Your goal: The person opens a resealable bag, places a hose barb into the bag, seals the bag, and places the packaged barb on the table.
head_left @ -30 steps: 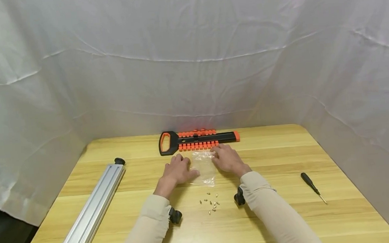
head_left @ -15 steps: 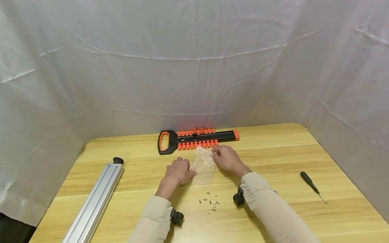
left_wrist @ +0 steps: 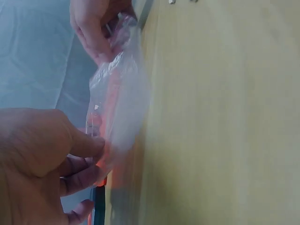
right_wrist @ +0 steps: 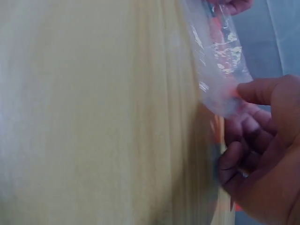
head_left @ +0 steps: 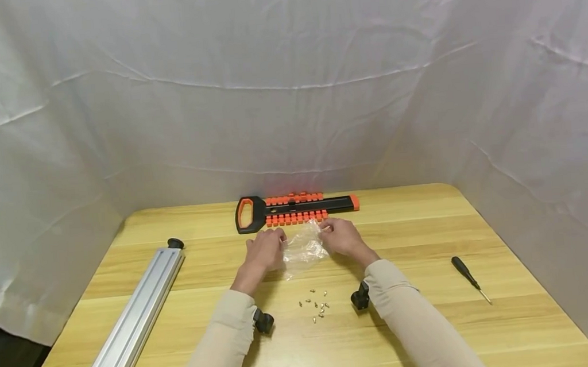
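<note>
A wood-grained worktop (head_left: 415, 344) is enclosed by wrinkled, pale fabric (head_left: 289, 120). A thin, crinkled, transparent plastic bag (head_left: 303, 252) is pinched at opposite sides by the left hand (head_left: 263, 250) and the right hand (head_left: 344, 237). Small brass-coloured metal pieces (head_left: 316, 305) are scattered between the beige sleeves (head_left: 421, 317). Behind the bag, a toothed orange-and-black tool (head_left: 337, 205) is laid flat. A grooved metal rail (head_left: 133, 320) is placed at left, a black-handled screwdriver (head_left: 464, 271) at right; both are shown only by the head view. The thumb grips are revealed by the wrist views.
</note>
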Motion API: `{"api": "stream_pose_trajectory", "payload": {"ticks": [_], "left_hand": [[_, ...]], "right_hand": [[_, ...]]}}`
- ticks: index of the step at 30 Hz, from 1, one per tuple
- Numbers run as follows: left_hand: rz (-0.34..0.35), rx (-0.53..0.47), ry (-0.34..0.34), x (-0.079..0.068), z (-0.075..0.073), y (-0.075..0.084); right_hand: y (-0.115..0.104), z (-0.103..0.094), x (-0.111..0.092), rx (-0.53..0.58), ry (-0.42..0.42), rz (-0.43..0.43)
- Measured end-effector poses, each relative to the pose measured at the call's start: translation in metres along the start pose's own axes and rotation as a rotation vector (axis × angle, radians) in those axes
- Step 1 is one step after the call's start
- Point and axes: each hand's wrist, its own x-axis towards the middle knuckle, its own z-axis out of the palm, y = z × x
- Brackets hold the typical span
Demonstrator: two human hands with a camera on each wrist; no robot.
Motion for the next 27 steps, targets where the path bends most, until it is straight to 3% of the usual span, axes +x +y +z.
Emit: {"api": "stream_pose_trajectory", "payload": {"ticks": [7,15,20,24,27], "left_hand": [[-0.016,0.018,0.0,0.006,-0.005,-0.003],[0.0,-0.007,0.001,0.008,-0.001,-0.009],[0.007,-0.011,0.051,0.005,0.002,-0.007],[0.078,-0.12,0.061,0.003,0.001,0.005],[0.126,-0.224,-0.039,0.0,0.003,0.014]], "right_hand": [[-0.005,-0.004,-0.01,0.045,-0.081,0.107],[-0.008,-0.002,-0.021,0.084,-0.108,0.147],[-0.008,-0.001,-0.024,0.062,-0.107,0.151],[-0.008,-0.001,-0.025,0.044,-0.096,0.163],[-0.009,0.0,-0.025,0.048,-0.091,0.171]]}}
